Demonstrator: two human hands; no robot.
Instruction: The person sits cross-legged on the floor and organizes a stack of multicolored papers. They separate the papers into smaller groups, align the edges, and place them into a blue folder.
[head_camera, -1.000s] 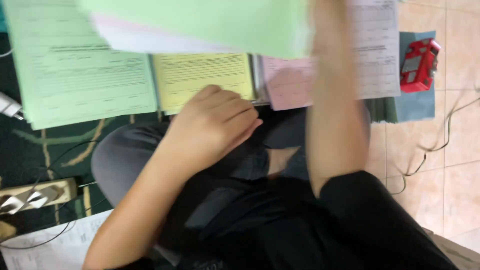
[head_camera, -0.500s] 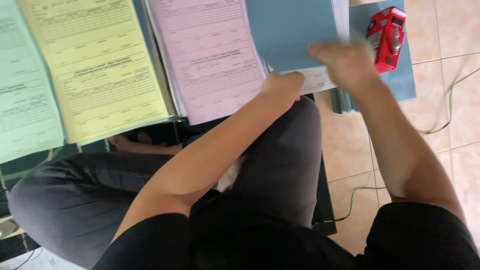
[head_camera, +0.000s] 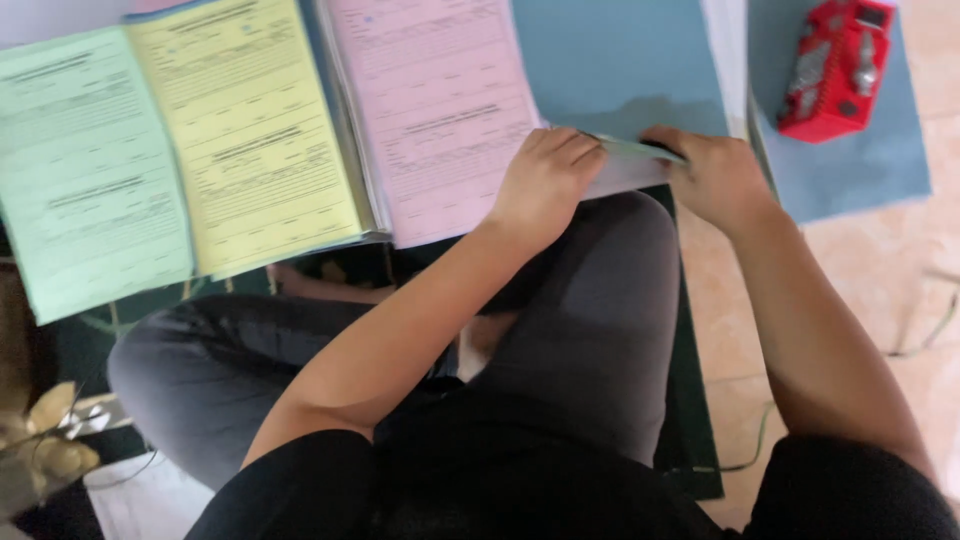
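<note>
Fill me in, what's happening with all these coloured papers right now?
A person sits cross-legged on the floor with stacks of coloured forms laid out in front: green sheets, yellow sheets, pink sheets and a blue stack. The left hand and the right hand both grip the near edge of the blue stack, pinching a thin bundle of sheets between them. A red stapler-like tool lies on a blue folder to the right, untouched.

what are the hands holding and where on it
Both hands grip a thin stack of sheets, blue on top, at its near edge: left hand beside the pink sheet, right hand at the other end.
</note>
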